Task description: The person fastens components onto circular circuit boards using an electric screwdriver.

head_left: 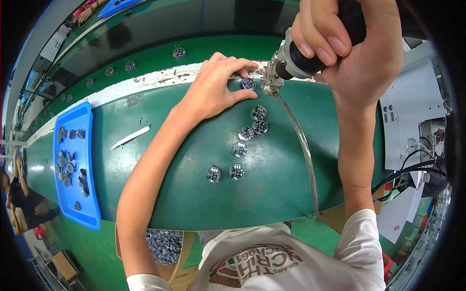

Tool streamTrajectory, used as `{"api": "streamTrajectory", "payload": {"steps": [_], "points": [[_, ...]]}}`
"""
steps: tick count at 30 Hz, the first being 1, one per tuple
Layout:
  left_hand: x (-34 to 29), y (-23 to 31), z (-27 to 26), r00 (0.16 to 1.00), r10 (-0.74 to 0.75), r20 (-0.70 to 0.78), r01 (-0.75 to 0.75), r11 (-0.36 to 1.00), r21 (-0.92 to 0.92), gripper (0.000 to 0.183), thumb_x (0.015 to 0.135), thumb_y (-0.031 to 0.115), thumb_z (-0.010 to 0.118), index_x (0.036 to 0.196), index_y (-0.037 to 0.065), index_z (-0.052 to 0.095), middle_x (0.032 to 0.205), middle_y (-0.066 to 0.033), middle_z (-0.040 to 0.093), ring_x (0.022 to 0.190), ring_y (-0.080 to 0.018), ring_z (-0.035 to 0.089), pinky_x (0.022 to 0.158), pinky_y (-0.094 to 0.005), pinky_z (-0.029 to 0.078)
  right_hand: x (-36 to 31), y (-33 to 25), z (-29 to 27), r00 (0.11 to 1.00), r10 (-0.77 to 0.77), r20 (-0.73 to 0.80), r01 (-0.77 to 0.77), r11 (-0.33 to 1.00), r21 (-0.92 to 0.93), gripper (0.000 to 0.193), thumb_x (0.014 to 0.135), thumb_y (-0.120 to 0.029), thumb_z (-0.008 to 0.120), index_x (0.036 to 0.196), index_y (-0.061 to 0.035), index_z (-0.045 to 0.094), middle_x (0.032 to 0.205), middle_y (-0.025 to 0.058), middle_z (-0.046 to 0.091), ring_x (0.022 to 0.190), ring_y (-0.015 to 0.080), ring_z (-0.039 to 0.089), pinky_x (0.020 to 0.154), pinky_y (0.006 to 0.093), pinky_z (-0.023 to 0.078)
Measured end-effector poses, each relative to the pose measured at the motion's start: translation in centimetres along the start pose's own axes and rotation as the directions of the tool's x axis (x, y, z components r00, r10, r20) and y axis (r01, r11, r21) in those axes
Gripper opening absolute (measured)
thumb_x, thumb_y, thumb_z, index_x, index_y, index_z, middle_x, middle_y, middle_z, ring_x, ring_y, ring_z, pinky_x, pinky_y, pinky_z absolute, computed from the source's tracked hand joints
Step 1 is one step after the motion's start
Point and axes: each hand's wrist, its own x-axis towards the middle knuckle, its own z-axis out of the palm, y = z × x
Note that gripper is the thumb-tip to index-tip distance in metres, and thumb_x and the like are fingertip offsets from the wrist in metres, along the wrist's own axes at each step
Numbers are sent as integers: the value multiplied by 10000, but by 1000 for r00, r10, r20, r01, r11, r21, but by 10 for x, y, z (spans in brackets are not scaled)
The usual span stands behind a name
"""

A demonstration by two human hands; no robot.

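Observation:
My left hand (213, 87) reaches to the far edge of the green work surface. Its thumb and fingers are closed around a small round circuit-board part (248, 84). Up high on the right, my right hand (357, 53) is wrapped around a black-bodied power screwdriver (302, 60). The screwdriver's metal nose stands just right of the held part; whether they touch I cannot tell. From that nose a clear hose (303, 140) curves down across the surface. Several similar round parts (239, 149) lie loose between my forearms.
At left a blue tray (95, 189) holds several round parts. White tweezers (130, 137) lie beside it. Beyond the white ledge (165, 77), more parts sit on a green belt (150, 58). A box of parts (165, 245) stands below the near edge; a grey machine (410, 116) is at right.

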Motion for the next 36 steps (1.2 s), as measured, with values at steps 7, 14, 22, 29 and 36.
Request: {"api": "streamTrajectory", "payload": {"steps": [7,14,22,29,36], "points": [[-5,2,13,997,22,-69,-37,972,-231,612,770,163,872,1339,153,649,1086,-4,753,1055,-243,556,994,-385,454,0,0,18,991,49,-127,-63,992,-114,316,1010,-226,550,767,-25,576,433,-19,408,312,82,349,336,245,323],[-5,3,10,999,-33,-17,29,981,-194,666,780,79,865,1382,32,585,1063,-119,623,1055,-252,646,1006,-364,524,-9,19,5,997,74,-2,-74,996,-46,317,997,-221,575,738,-38,578,433,-20,414,314,82,355,335,245,319],[-4,7,9,999,-32,-20,28,986,-165,650,778,117,874,1357,28,595,1035,-100,695,1019,-239,588,965,-359,510,-8,27,5,997,52,-51,-53,998,-24,338,993,-236,602,708,-56,573,446,-25,418,321,80,370,344,244,330],[-4,3,10,1000,-13,-22,8,978,-209,647,781,144,869,1354,33,588,1029,-72,745,990,-233,550,947,-351,491,-6,29,14,990,98,-100,-101,994,-30,326,994,-234,612,722,-58,586,445,-26,415,330,78,382,358,247,351],[-2,6,11,998,-65,-23,60,981,-186,527,810,157,839,1262,16,609,1061,-61,770,976,-233,582,1018,-365,449,3,43,10,995,98,-20,-98,995,11,334,988,-218,632,701,-53,586,458,-22,442,341,79,405,363,248,352]]}}
